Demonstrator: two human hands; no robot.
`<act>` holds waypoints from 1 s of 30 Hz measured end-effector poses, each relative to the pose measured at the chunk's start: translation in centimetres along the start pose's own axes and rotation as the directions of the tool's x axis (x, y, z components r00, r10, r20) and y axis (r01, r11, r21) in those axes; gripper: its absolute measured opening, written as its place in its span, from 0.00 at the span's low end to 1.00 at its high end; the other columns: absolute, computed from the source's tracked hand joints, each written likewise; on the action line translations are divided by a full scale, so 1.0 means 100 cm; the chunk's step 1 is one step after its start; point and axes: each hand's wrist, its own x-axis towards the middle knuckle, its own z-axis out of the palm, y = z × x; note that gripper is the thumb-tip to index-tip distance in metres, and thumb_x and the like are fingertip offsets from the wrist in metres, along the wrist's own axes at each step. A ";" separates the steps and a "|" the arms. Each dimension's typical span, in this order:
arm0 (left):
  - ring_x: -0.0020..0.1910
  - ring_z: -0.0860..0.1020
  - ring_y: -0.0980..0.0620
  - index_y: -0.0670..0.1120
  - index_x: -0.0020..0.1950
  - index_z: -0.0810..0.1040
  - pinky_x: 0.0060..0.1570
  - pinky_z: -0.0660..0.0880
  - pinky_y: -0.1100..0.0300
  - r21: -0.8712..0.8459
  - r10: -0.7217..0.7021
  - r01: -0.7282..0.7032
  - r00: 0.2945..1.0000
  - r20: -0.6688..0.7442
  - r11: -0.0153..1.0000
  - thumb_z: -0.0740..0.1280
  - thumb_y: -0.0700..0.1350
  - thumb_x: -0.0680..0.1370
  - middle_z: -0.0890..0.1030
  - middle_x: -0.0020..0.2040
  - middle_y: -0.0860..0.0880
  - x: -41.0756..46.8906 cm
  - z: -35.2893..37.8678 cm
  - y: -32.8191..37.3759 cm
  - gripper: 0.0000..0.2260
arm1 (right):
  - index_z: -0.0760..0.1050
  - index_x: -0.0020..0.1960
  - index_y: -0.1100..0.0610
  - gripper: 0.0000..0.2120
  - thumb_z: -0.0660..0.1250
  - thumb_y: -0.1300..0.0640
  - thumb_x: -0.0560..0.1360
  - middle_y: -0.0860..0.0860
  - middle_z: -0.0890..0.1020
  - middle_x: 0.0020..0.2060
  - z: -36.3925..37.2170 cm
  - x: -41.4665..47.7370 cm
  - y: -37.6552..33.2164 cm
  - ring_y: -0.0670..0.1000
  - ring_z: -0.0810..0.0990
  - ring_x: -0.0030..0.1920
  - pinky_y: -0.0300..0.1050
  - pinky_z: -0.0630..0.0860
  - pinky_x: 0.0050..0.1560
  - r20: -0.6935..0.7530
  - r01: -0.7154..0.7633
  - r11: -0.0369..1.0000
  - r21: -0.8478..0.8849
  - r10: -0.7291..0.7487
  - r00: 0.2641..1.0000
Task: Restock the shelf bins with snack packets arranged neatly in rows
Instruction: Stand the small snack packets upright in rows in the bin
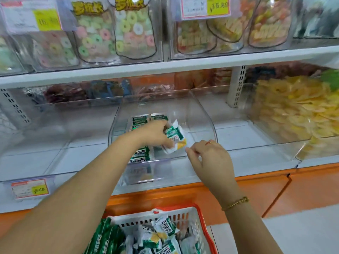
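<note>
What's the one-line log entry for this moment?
step: filling bin | left hand grips snack packets inside clear bin | right hand empty at bin front | basket holds spare packets

Opening: the clear acrylic bin (200,114) at frame centre is open on top, under the white shelf board (165,67).
Free floor: right half of the bin floor is bare.
Blocked: green snack packets (140,119) line its left side; the left hand (156,133), gripping a packet (174,136), covers the middle.
Front rim: the right hand (211,154) hovers at its right end.
Right: a bin of yellow chips (293,116).
Below: a basket (204,228) at bottom centre.
</note>
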 end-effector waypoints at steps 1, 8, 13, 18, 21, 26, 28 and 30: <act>0.62 0.73 0.47 0.43 0.71 0.66 0.53 0.67 0.63 0.053 -0.021 0.016 0.997 0.078 0.998 0.74 0.48 0.71 0.71 0.68 0.45 0.009 0.005 -0.004 0.32 | 0.78 0.35 0.59 0.13 0.65 0.53 0.75 0.52 0.77 0.28 0.002 -0.001 0.000 0.54 0.75 0.32 0.46 0.72 0.33 -0.032 0.008 1.000 0.001 -0.008 0.999; 0.67 0.69 0.44 0.45 0.72 0.67 0.63 0.67 0.56 0.324 -0.073 0.051 0.996 0.056 0.945 0.77 0.50 0.68 0.70 0.70 0.45 0.032 0.024 -0.017 0.35 | 0.78 0.35 0.57 0.13 0.63 0.53 0.75 0.50 0.78 0.28 0.006 -0.001 0.001 0.51 0.74 0.32 0.43 0.71 0.34 -0.060 -0.016 0.998 0.064 0.020 0.998; 0.58 0.76 0.44 0.43 0.62 0.76 0.57 0.75 0.50 0.508 -0.104 0.135 0.991 -0.090 0.851 0.76 0.46 0.68 0.78 0.60 0.45 0.028 0.020 -0.018 0.24 | 0.80 0.41 0.58 0.09 0.66 0.56 0.77 0.51 0.80 0.36 0.005 -0.003 0.003 0.49 0.72 0.40 0.42 0.68 0.42 0.019 -0.056 0.986 0.157 0.054 0.998; 0.59 0.75 0.44 0.42 0.63 0.75 0.58 0.73 0.51 0.268 -0.089 0.136 0.979 -0.181 0.954 0.75 0.40 0.70 0.78 0.61 0.43 0.006 0.014 -0.018 0.22 | 0.80 0.49 0.56 0.06 0.65 0.58 0.77 0.49 0.80 0.46 -0.008 -0.011 0.004 0.46 0.74 0.49 0.33 0.65 0.47 0.076 -0.115 0.934 0.338 0.095 0.993; 0.53 0.78 0.49 0.44 0.55 0.78 0.52 0.74 0.56 0.098 0.002 0.042 0.914 -0.405 0.994 0.70 0.43 0.75 0.80 0.53 0.47 -0.028 0.013 -0.013 0.10 | 0.81 0.47 0.57 0.04 0.67 0.59 0.76 0.49 0.81 0.44 -0.021 -0.021 0.001 0.45 0.77 0.46 0.34 0.70 0.47 -0.027 -0.093 0.918 0.386 0.112 0.993; 0.26 0.68 0.58 0.48 0.32 0.71 0.29 0.64 0.66 -0.190 0.006 -0.171 0.757 -0.654 0.967 0.64 0.52 0.78 0.70 0.25 0.54 -0.116 0.050 -0.004 0.16 | 0.78 0.43 0.55 0.04 0.68 0.57 0.75 0.49 0.79 0.34 -0.026 -0.038 -0.013 0.45 0.75 0.37 0.33 0.71 0.38 0.086 -0.116 0.881 0.459 0.086 0.993; 0.26 0.67 0.57 0.46 0.30 0.70 0.28 0.62 0.66 -0.288 -0.063 -0.171 0.753 -0.655 0.942 0.64 0.52 0.78 0.67 0.24 0.53 -0.143 0.079 -0.010 0.18 | 0.77 0.44 0.55 0.04 0.67 0.55 0.76 0.48 0.78 0.34 -0.018 -0.045 -0.017 0.45 0.74 0.36 0.39 0.71 0.38 0.231 -0.180 0.915 0.361 0.099 0.968; 0.25 0.67 0.59 0.46 0.29 0.69 0.27 0.62 0.67 -0.402 -0.170 -0.093 0.804 -0.570 0.911 0.64 0.50 0.79 0.67 0.24 0.54 -0.160 0.114 -0.023 0.18 | 0.77 0.46 0.58 0.05 0.64 0.57 0.76 0.52 0.79 0.37 -0.005 -0.056 -0.020 0.51 0.78 0.41 0.45 0.75 0.42 0.464 -0.230 0.959 0.168 0.129 0.876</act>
